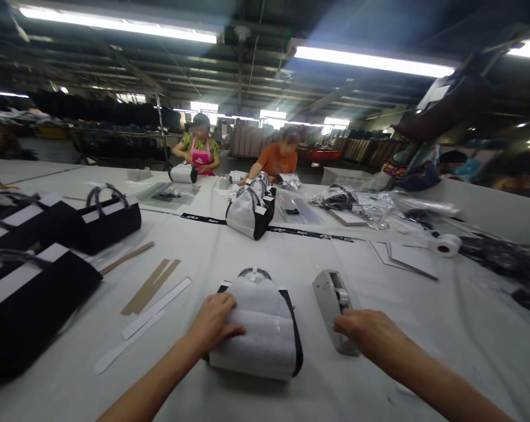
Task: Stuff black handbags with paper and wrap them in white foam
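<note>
A black handbag (296,340) lies before me on the white table, its front covered by a white wrapping sheet (256,328). My left hand (216,322) rests on the left side of the sheet, fingers apart and thumb stretched out over it. To the right of the bag stands a grey tape dispenser (330,296). My right hand (364,328) is at its near end, fingers pinched together near the tape roll; whatever they hold is too small to make out.
Black handbags (31,293) crowd the left side. Brown cardboard strips (150,287) and white strips (155,308) lie nearer. Another wrapped bag (245,214) stands ahead by a black printed ribbon (300,232). White cards (406,258) lie right. Two people work across the table.
</note>
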A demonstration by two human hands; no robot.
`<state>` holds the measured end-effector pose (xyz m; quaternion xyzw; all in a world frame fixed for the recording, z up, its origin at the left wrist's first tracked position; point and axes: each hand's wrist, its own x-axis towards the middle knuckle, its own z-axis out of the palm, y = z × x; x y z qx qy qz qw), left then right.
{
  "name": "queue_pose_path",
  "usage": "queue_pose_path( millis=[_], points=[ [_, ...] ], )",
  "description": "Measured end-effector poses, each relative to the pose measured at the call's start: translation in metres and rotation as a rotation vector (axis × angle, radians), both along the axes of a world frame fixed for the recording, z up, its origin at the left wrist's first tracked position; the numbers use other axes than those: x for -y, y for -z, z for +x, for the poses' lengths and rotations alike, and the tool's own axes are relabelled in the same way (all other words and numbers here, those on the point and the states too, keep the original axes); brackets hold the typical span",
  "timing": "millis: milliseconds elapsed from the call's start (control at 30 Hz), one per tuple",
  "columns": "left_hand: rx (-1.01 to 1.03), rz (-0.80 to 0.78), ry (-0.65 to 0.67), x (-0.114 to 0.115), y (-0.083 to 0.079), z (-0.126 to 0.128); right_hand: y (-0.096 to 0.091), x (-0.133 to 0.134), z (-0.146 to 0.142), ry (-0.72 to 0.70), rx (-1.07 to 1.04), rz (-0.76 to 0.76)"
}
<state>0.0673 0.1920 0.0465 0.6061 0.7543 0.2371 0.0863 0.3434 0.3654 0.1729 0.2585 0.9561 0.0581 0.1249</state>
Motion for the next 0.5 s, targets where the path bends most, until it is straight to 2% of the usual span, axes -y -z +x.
queue_pose_path(
  millis=[133,233,333,500],
  points=[
    [0.06,0.004,0.112,0.005,-0.001,-0.022,-0.036,0.023,-0.06,-0.407,-0.039,-0.172],
    [0.116,0.007,0.198,0.013,0.002,-0.041,-0.056,0.03,-0.095,-0.62,-0.03,-0.269],
    [0.296,0.063,0.246,0.02,0.01,-0.051,-0.069,0.034,-0.122,-0.73,0.031,-0.363],
    [0.548,0.172,0.182,0.017,0.023,-0.05,-0.078,0.041,-0.157,-0.831,0.154,-0.568]
  ],
)
